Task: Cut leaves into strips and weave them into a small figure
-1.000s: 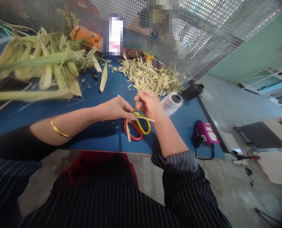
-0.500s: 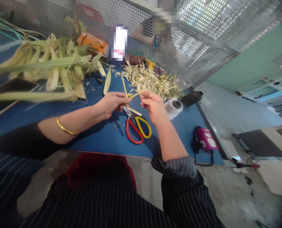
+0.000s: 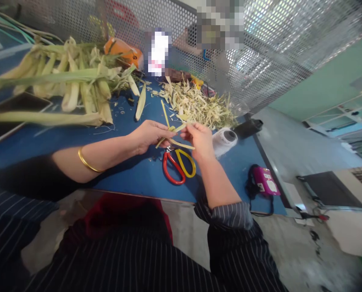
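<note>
Between thumb and fingers, my left hand (image 3: 149, 137) pinches the crossing of several narrow, pale yellow-green leaf strips (image 3: 181, 144). One end sticks up toward the back, and others point right and down-left. My right hand (image 3: 201, 140) is closed on the end of one strip, just right of the crossing. Under the hands lie scissors (image 3: 177, 182) with one red and one yellow handle; their blades are mostly hidden by my left hand and the strips. Beyond my right hand lies a white thread cone (image 3: 222, 146).
Long pale leaf stalks (image 3: 71, 97) are heaped at the left, over a dark tablet-like panel (image 3: 25, 101). Shredded leaf scraps (image 3: 196, 105) pile up before the perforated metal screen (image 3: 181, 24). A magenta box (image 3: 266, 180) with a black cord sits near the blue table's (image 3: 123, 178) right edge.
Both hands have moved slightly right and down with the strips. The strip between them is drawn shorter, and the strips cover more of the scissor blades. The scissors have stayed put.
</note>
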`<move>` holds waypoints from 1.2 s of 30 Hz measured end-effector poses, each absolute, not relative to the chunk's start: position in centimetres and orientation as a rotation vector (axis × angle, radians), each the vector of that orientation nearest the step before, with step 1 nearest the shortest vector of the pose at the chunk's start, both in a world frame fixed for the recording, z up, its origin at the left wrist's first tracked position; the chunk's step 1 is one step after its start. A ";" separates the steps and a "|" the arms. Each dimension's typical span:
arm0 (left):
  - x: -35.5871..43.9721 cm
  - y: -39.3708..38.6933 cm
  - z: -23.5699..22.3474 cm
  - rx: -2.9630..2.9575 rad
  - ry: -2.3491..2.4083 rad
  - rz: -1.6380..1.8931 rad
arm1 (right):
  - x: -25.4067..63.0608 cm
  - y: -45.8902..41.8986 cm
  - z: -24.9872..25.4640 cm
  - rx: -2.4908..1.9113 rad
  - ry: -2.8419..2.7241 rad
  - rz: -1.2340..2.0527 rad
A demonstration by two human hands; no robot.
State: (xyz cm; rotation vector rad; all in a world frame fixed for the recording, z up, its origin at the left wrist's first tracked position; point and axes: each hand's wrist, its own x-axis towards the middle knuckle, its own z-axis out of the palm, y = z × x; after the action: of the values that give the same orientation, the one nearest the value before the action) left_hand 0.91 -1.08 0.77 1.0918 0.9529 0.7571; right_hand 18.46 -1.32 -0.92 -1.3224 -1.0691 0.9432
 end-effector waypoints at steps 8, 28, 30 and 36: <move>0.8 0.2 0.5 0.804 0.991 1.021 | 16.4 -5.2 1.1 -1.284 -1.799 0.213; 1.5 -0.6 0.5 0.956 0.786 1.059 | 14.7 -4.6 -1.3 -1.328 -1.656 0.694; 1.6 -0.7 0.7 0.937 0.810 1.064 | 14.5 -4.9 -1.0 -1.341 -1.716 0.605; 1.3 -0.6 1.2 0.774 0.860 1.159 | 13.8 -6.0 -0.3 -1.271 -1.903 0.474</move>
State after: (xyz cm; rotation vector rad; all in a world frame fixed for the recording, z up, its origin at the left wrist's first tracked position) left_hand 1.30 -0.57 1.21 0.7741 0.8599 1.1592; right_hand 13.78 -5.96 -0.26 -1.2715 -1.9033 0.4740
